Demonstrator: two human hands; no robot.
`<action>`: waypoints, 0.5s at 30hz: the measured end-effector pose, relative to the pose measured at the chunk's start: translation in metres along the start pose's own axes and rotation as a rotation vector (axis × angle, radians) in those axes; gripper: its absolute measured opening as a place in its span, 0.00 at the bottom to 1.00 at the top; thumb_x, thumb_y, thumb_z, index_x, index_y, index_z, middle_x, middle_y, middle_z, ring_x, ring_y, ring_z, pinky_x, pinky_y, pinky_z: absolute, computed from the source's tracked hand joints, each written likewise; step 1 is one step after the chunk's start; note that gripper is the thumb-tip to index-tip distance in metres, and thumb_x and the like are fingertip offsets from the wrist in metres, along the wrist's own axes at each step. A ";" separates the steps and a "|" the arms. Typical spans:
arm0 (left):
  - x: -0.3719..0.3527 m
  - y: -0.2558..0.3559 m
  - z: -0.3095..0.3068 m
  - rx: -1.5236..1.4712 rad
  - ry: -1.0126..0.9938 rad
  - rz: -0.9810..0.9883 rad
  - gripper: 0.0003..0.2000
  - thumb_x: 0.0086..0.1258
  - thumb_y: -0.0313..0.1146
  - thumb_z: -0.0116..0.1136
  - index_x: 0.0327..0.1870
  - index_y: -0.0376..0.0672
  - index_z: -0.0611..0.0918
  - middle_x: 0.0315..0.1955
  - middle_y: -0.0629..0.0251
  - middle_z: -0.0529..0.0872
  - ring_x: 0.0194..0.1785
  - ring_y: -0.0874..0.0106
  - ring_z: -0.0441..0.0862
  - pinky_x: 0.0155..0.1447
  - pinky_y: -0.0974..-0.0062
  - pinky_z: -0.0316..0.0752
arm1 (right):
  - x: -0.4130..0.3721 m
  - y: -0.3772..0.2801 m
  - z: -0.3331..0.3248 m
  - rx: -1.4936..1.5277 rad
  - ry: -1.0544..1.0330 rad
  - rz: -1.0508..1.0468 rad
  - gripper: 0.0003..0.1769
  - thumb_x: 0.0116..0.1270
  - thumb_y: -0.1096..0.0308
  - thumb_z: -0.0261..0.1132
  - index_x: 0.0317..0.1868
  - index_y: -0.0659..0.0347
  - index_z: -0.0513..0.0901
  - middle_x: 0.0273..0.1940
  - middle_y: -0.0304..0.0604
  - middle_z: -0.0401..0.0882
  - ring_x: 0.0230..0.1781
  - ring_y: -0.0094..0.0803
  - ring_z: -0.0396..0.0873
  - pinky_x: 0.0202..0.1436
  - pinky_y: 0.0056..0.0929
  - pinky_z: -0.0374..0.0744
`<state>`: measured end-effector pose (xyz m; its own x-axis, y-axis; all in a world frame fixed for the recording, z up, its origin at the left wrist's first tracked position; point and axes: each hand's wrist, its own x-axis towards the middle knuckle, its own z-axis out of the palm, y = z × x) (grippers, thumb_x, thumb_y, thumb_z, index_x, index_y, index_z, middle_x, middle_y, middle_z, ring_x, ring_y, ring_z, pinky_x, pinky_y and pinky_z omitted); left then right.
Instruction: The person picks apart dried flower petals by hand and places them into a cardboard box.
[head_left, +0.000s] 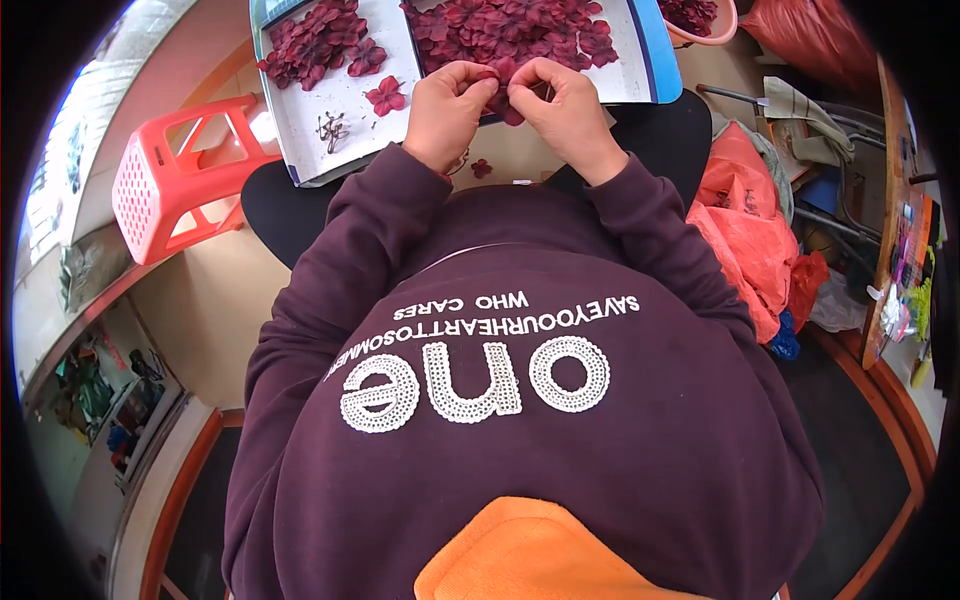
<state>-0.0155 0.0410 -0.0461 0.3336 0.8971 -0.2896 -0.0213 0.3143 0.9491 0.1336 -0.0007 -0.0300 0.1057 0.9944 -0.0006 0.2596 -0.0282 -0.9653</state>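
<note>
Between my two hands is a dark red artificial flower (510, 104), its petals partly hidden by my fingers. My left hand (449, 114) pinches its left side with thumb and forefinger. From the right, my right hand (566, 114) grips it in a similar pinch. Both hands are over the near edge of a shallow white box (300, 125) with blue sides. The box's right section holds a heap of dark red flowers (500, 38). A smaller flower heap (318, 45), a single flower (386, 96) and a little bunch of thin brown stems (332, 130) lie in its left section.
A red plastic stool (150, 190) stands at the left. To the right are red plastic bags (740, 245) and a pink basin (722, 22) with more flowers. One small flower (481, 168) lies below the box. Orange cloth (530, 555) shows at the bottom.
</note>
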 end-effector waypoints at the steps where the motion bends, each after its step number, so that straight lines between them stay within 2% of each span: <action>1: -0.002 0.001 0.000 -0.001 0.003 0.000 0.06 0.67 0.25 0.57 0.41 0.34 0.81 0.32 0.64 0.83 0.32 0.78 0.79 0.38 0.86 0.76 | -0.001 -0.001 0.001 0.000 -0.004 0.000 0.02 0.57 0.77 0.60 0.29 0.61 0.79 0.22 0.32 0.74 0.21 0.18 0.67 0.26 0.14 0.67; 5: -0.008 0.006 0.002 -0.047 0.023 -0.031 0.06 0.67 0.25 0.57 0.42 0.34 0.80 0.33 0.63 0.83 0.32 0.76 0.80 0.40 0.84 0.78 | -0.003 -0.005 0.004 -0.036 0.086 -0.066 0.02 0.57 0.77 0.60 0.29 0.61 0.78 0.21 0.30 0.73 0.20 0.17 0.66 0.25 0.14 0.65; 15: -0.013 0.014 0.006 -0.124 -0.003 -0.133 0.05 0.68 0.25 0.55 0.40 0.35 0.80 0.32 0.64 0.82 0.32 0.77 0.80 0.41 0.83 0.79 | -0.010 -0.015 0.005 -0.205 0.157 -0.112 0.03 0.54 0.78 0.61 0.26 0.61 0.75 0.20 0.32 0.72 0.19 0.19 0.65 0.24 0.16 0.65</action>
<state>-0.0143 0.0318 -0.0280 0.3436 0.8443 -0.4112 -0.0930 0.4663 0.8797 0.1233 -0.0095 -0.0166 0.2088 0.9649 0.1593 0.4650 0.0453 -0.8842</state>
